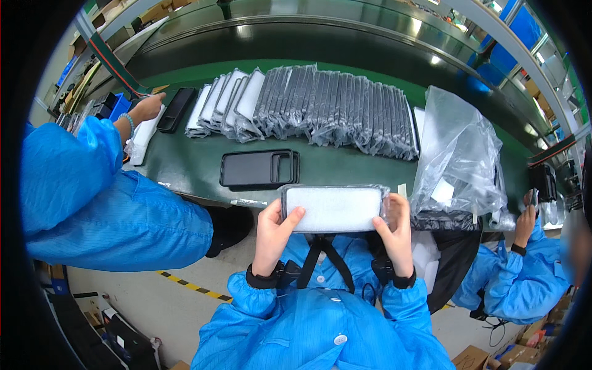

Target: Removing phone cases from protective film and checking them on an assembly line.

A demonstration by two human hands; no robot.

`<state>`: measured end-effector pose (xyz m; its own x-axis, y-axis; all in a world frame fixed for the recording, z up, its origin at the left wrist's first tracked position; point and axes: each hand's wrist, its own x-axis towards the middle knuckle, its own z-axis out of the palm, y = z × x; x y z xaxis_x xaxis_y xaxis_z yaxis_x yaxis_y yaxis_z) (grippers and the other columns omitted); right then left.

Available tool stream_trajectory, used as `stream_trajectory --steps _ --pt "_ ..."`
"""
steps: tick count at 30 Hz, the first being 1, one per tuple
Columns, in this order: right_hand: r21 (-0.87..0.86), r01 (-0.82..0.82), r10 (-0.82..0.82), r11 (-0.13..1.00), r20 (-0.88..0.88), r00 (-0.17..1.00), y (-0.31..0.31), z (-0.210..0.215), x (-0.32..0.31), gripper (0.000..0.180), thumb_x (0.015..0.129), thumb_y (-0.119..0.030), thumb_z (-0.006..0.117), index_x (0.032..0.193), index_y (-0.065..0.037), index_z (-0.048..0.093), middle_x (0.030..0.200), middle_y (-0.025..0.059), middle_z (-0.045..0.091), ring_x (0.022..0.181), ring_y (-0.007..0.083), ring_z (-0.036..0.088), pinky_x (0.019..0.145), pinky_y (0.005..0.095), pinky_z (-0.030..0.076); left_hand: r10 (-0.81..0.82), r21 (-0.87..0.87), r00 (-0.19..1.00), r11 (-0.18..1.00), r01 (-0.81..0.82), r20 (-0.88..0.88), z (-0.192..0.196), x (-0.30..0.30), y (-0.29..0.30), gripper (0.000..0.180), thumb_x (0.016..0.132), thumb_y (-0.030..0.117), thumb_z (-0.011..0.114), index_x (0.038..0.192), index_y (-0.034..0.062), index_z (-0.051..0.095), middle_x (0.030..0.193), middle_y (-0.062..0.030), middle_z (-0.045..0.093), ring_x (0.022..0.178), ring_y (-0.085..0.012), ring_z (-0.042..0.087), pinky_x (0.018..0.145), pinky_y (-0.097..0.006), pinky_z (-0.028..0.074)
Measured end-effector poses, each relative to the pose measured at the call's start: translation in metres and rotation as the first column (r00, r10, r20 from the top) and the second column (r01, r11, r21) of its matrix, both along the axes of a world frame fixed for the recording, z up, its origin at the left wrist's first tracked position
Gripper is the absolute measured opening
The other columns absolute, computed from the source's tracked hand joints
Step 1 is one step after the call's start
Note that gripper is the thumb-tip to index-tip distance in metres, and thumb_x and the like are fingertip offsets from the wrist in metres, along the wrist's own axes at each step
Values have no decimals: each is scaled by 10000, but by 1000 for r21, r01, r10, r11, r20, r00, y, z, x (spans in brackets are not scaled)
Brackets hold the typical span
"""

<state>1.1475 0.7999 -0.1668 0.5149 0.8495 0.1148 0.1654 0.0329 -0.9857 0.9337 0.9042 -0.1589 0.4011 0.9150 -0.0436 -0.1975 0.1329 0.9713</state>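
Centre of the frame, low: both hands hold one phone case (333,208) level between them — a dark-rimmed case with a white insert, wrapped in a clear sleeve. It hangs just above the near edge of the green table (185,163).

Left hand (275,231): fingers curled round the case's left end, thumb laid up along the front edge. Closed on it.

Right hand (395,229): grips the right end the same way, thumb on the front, fingers wrapped behind (their tips are hidden by the sleeve).

Just beyond the held case, a bare black case (259,168) lies flat on the table, unwrapped.

Upper centre: a long row of bagged cases (320,108) stands on edge, leaning — the left few show white inserts, the rest look dark grey.

Right of centre: a big crumpled clear plastic bag (459,157) sits at the table's edge.

Left of the frame: a co-worker's hand (147,108) in a blue sleeve rests by another black case (176,109) in the upper left.

Far right: another person in blue (524,271), hand raised.
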Motion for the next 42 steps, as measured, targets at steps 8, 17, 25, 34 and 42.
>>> stream_trajectory --steps 8,17,25,34,42 --pt "-23 -335 234 942 -672 703 -25 -24 4 419 837 -132 624 1180 73 499 1087 109 601 1007 145 557 888 274 418 78 120 987 991 -61 -143 -16 -1 -2 395 996 287 366 882 -30 572 765 -12 564 692 -64 451 619 -231 378" --pt "295 -225 353 928 -891 286 -36 -49 -7 475 758 -85 655 1183 67 508 1093 153 616 986 240 608 868 337 471 -165 -439 912 835 332 375 -25 -7 -14 407 989 314 375 1105 -32 555 1019 -103 631 921 -152 603 810 -284 467" --pt "-144 -148 53 979 -518 854 -51 -24 -5 341 715 -76 737 1008 40 609 911 51 644 823 109 582 744 239 457 -400 -83 752 855 512 524 -53 -17 -6 166 909 100 515 979 -13 615 968 -89 636 804 -117 602 705 -225 462" --pt "-165 187 -242 968 -435 868 -104 -39 5 238 732 -63 733 922 27 623 853 52 648 782 109 583 718 252 461 -200 193 975 957 216 -97 -24 32 -50 220 858 151 591 922 -59 599 854 -84 610 831 -172 583 760 -255 437" --pt "50 652 -523 756 -554 648 -243 -43 53 290 939 -348 514 889 -62 515 596 -41 399 492 48 364 446 226 320 -222 232 952 935 270 -211 11 57 -31 215 844 98 615 1008 -26 552 886 -98 619 825 -122 575 729 -263 458"
